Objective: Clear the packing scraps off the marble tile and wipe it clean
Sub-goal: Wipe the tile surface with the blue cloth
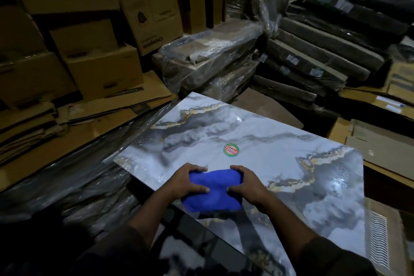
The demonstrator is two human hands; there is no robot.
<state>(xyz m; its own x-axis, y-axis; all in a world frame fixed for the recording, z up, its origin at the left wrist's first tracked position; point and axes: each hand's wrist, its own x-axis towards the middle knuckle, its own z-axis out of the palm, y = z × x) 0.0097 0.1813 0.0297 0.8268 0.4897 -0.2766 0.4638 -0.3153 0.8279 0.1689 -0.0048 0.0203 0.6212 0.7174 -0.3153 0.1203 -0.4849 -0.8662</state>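
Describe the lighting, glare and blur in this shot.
Head view: dim overall, the cardboard boxes at the left sunk in shadow; bright glare spots on the marble tile; wide-angle bending toward the edges; the bottom foreground is smeared, while the blue cloth in the left hand and right hand stays fairly sharp.

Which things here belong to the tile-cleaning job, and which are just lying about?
In the job: marble tile; blue cloth, gripped by left hand and right hand.
Lying about: cardboard boxes; plastic-wrapped tile packs; round sticker.
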